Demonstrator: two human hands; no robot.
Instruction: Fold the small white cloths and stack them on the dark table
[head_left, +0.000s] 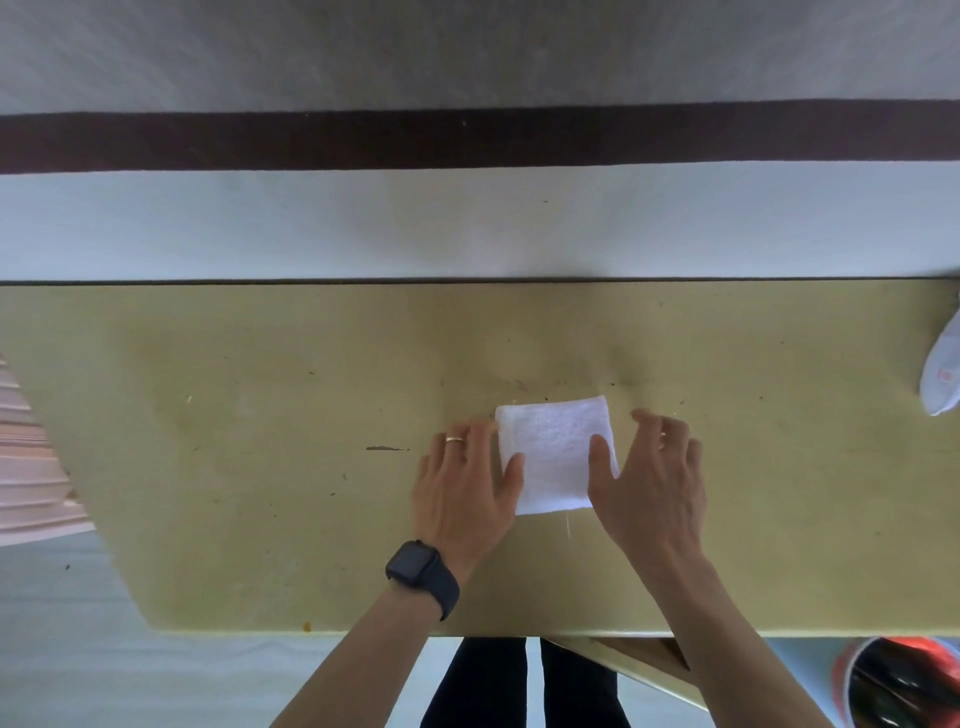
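Note:
A small white cloth (556, 449), folded into a near square, lies flat on the olive-yellow table (260, 441) near the middle. My left hand (465, 488) lies flat on the table at the cloth's left edge, its thumb resting on the cloth. My right hand (652, 480) hovers at the cloth's right edge with fingers spread and relaxed, its thumb on the cloth. Neither hand grips anything. A dark watch sits on my left wrist.
A white object with a red mark (943, 371) lies at the table's right edge. A pink striped thing (31, 467) shows at the far left. A red and black container (904, 686) stands on the floor at the lower right. A wall runs behind the table.

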